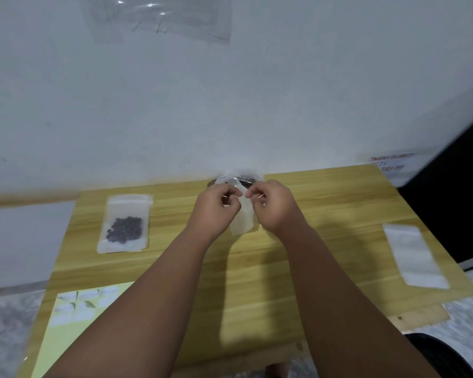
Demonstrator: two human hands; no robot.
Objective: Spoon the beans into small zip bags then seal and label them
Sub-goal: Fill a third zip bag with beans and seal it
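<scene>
Above the middle of the wooden table (325, 208), my left hand (216, 208) and my right hand (273, 205) both pinch the top of a small empty zip bag (242, 222) that hangs between them. Just behind the hands, partly hidden, lies a clear bag of dark beans (243, 179) by the wall. A filled zip bag (124, 225) with dark beans lies flat at the left of the table. A yellow sheet with white labels (82, 304) lies at the near left corner. No spoon shows.
A stack of empty zip bags (415, 257) lies near the table's right edge. A white wall rises right behind the table, with a clear plastic sheet (161, 17) stuck high on it. A dark screen (453, 186) stands at the right.
</scene>
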